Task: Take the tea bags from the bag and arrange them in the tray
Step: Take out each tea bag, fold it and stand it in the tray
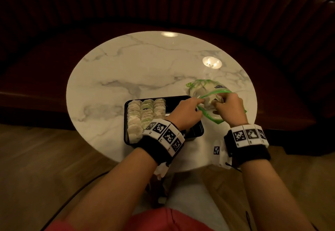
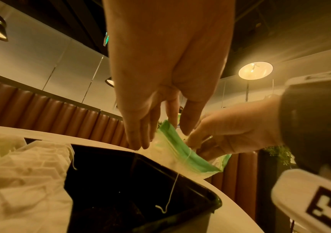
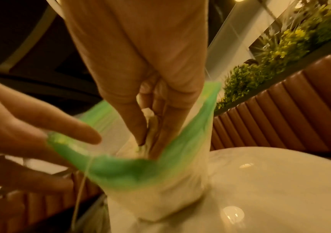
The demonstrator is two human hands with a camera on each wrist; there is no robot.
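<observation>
A clear zip bag (image 1: 204, 87) with a green rim lies on the right of the round marble table (image 1: 145, 67). My left hand (image 1: 198, 102) pinches the green rim (image 2: 180, 151) and holds the mouth open. The fingers of my right hand (image 1: 217, 103) reach into the mouth and pinch a pale tea bag (image 3: 150, 124) inside. The black tray (image 1: 172, 102) stands just left of the bag, with three rows of tea bags (image 1: 145, 116) in its left part; its right part (image 2: 130, 189) is bare. A thin string (image 2: 172, 189) dangles from the rim over the tray.
A dark padded bench curves round the far side of the table. Bright lamp reflections (image 1: 212, 62) lie on the marble behind the bag. The tray reaches close to the table's near edge, beneath my left wrist.
</observation>
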